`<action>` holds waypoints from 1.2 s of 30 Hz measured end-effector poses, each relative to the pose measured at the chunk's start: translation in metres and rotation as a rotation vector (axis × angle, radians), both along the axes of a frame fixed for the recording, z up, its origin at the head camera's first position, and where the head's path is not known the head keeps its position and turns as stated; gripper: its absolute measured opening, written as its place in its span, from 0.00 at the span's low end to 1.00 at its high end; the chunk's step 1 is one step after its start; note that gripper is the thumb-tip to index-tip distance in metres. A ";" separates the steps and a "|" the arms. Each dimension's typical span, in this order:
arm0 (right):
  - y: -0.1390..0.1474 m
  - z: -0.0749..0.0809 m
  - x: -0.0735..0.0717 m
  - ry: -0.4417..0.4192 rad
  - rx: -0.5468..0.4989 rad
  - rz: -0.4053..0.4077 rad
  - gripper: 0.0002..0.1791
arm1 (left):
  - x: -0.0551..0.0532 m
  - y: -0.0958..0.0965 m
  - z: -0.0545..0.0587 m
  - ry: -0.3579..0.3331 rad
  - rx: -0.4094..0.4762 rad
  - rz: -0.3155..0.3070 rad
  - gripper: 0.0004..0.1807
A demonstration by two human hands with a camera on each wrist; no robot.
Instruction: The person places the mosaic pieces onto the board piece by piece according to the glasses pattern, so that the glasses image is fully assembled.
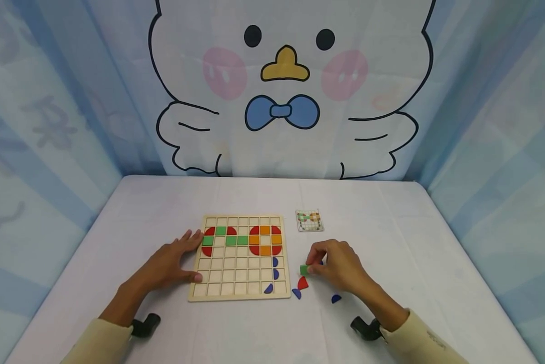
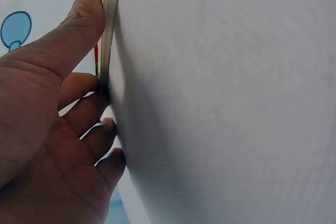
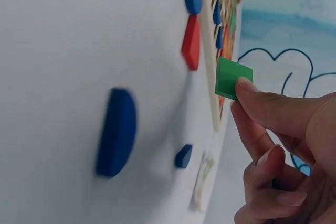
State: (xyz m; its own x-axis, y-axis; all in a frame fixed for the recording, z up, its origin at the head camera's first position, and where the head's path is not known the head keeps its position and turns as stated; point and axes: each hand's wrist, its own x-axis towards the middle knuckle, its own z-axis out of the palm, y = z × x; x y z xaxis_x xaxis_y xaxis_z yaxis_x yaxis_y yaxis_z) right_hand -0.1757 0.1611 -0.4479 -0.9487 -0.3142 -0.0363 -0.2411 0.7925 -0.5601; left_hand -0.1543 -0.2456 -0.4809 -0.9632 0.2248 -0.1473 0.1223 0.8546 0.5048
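A wooden grid board [image 1: 236,276] lies on the table with red, green and orange pieces set in its upper squares. Three blue half-round pieces [image 1: 275,274] sit at its right side. My left hand [image 1: 165,264] rests at the board's left edge, thumb and fingers spread and touching it. Between thumb and fingertips, my right hand [image 1: 338,264] pinches a green square tile [image 3: 231,78], held above the table right of the board. Below that hand lie a red quarter-round piece [image 1: 303,283] and a blue half-round piece [image 1: 297,293].
A small pattern card [image 1: 310,221] lies beyond the board's upper right corner. Another blue half-round piece [image 1: 336,299] lies nearer the front, and one more blue piece [image 3: 183,156] is partly hidden by the right hand in the head view. Curtains surround the white table [image 1: 236,333].
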 end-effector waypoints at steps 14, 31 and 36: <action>-0.060 0.011 -0.008 0.009 -0.133 0.083 0.08 | 0.002 0.002 0.002 0.001 -0.005 0.001 0.64; -0.147 0.000 -0.036 0.015 -0.199 0.165 0.08 | 0.001 0.002 0.004 -0.014 0.003 -0.015 0.64; -0.165 -0.005 -0.043 -0.037 -0.168 0.135 0.09 | -0.001 0.002 0.003 -0.017 0.003 -0.022 0.64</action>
